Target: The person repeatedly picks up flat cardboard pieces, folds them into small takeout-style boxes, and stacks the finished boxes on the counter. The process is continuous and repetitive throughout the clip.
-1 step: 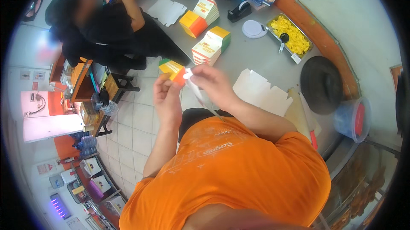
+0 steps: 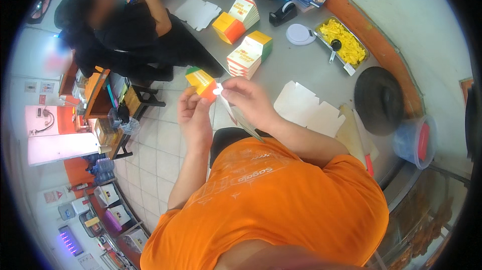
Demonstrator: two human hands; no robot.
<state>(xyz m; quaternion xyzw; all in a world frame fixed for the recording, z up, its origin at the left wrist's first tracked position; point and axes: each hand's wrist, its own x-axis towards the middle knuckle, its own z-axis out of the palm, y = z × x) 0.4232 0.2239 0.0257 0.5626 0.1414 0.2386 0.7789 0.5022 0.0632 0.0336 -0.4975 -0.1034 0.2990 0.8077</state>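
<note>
Between my two hands is a folding paper food box (image 2: pixel 203 84), orange, yellow and green outside and white inside. My left hand (image 2: pixel 195 114) pinches its orange part from below, fingers curled. With the thumb and fingers of my right hand (image 2: pixel 248 100) I grip its white edge, and a thin panel hangs down towards my shirt. The box is in front of my body, just off the table's near edge. Beyond it stand two stacks of folded boxes, the nearer stack (image 2: pixel 244 60) and the farther stack (image 2: pixel 244 10). Flat white box blanks (image 2: pixel 306 107) lie by my right forearm.
On the grey table (image 2: pixel 281 69) are a tape dispenser (image 2: pixel 282 14), a round white scale (image 2: pixel 299 34), a metal tray of yellow pieces (image 2: pixel 362 54), a black round lid (image 2: pixel 379 100) and a red-handled knife (image 2: pixel 368 163). A co-worker in black (image 2: pixel 125 34) works at the far left.
The box in my hands has tilted slightly, and its hanging panel shows a little more of its face. Both hands keep their grip.
</note>
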